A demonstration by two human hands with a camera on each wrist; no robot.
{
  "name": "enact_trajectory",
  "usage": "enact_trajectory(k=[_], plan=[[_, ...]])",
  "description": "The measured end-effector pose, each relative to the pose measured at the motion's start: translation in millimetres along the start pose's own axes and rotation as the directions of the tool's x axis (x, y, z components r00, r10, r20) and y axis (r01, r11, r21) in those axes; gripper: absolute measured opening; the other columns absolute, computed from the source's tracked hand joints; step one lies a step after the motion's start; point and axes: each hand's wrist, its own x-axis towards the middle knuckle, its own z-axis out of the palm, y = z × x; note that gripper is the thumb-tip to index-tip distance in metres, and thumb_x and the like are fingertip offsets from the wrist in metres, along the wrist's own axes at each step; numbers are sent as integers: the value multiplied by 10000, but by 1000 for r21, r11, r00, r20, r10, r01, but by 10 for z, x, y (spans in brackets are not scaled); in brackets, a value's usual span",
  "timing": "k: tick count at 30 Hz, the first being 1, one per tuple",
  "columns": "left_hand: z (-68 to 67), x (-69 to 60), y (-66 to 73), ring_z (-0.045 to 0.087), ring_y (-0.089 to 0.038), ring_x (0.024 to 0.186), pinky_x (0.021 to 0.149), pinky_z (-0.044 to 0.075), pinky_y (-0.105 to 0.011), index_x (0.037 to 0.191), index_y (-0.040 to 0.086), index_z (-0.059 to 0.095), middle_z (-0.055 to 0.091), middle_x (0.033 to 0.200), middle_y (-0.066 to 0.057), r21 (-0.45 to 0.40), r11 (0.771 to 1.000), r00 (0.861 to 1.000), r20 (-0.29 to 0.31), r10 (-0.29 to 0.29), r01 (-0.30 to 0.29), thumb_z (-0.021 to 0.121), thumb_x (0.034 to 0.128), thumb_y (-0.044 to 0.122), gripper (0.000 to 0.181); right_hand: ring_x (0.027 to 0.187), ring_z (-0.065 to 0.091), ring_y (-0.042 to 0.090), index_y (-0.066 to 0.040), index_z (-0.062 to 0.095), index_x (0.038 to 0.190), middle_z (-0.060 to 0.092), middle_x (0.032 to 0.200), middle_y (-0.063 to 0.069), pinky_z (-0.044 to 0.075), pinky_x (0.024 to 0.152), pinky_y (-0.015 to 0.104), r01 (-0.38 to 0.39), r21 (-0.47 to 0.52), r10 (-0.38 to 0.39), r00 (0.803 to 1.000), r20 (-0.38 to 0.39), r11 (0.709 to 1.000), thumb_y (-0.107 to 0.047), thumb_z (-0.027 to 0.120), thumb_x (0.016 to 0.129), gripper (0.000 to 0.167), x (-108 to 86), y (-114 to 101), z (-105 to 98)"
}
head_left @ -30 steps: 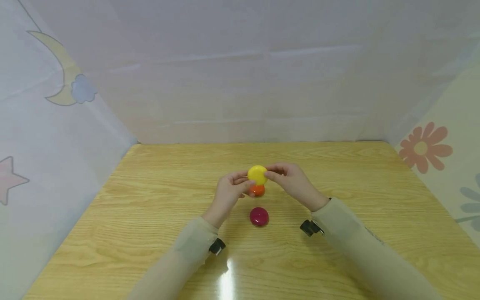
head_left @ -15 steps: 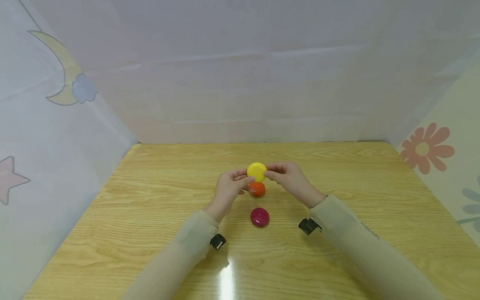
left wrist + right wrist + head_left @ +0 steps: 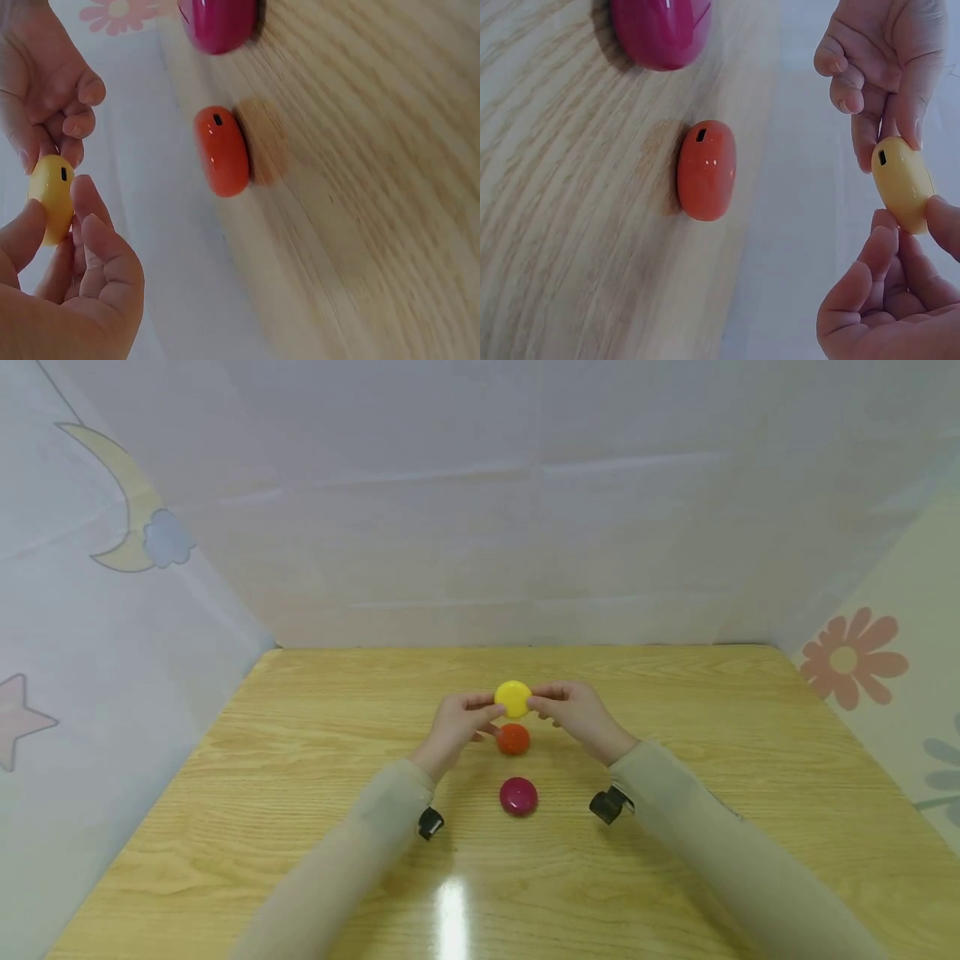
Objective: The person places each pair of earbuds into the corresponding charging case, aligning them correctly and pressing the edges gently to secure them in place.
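Both hands hold up a glossy yellow rounded disc [image 3: 513, 699] above the wooden table. My left hand [image 3: 455, 727] pinches its left edge between thumb and fingers, while my right hand [image 3: 581, 714] pinches the right edge. A small dark slot shows in the rim of the yellow disc [image 3: 52, 196] in the left wrist view. Below and nearer me lies a similar orange disc [image 3: 513, 739], with a slot too, apart from the fingers in both wrist views. Closer still, a magenta disc [image 3: 519, 797] lies flat on the table, touched by neither hand.
The wooden table [image 3: 300, 793] runs back to a pale cloth wall [image 3: 525, 552]. Printed cloth stands along both sides, with a moon [image 3: 123, 497] at left and a flower [image 3: 847, 657] at right. Small black devices [image 3: 609, 805] sit at both wrists.
Both hands have moved slightly away from me, carrying the yellow disc up in the head view. The orange disc, partly covered before, is now more exposed. Orange and magenta discs stay in place.
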Motion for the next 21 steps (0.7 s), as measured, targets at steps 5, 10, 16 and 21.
enact_trajectory(k=[5,10,16,21], plan=[[-10,89,-33,698,-234,803,840,509,-480,1222,20,655,699,1116,-111,13,999,999,10,-37,37,662,936,196,335,893,562,209,61,619,1201,650,1034,93,472,796,361,-33,18,33,999,-10,999,-212,607,973,356,78,54,8],[2,153,-35,694,-244,825,848,512,-463,1257,-2,624,660,1200,-129,36,997,997,29,-75,74,631,959,210,366,937,561,276,64,610,1205,640,1047,102,443,747,310,-68,41,69,998,-6,997,-210,608,973,360,140,109,-13],[17,218,-50,693,-250,863,814,489,-380,1282,9,607,644,1237,-121,73,990,991,32,-127,124,632,958,219,386,853,556,192,54,608,1220,679,1071,123,453,729,295,-119,32,120,993,-11,992,-201,622,964,362,217,172,-11],[18,299,-95,688,-282,879,735,440,-299,1238,21,639,687,1157,-95,66,985,988,6,-157,157,655,941,220,357,832,548,171,53,612,1209,689,1076,131,452,722,282,-147,42,148,989,-14,988,-209,615,965,358,291,223,-17]])
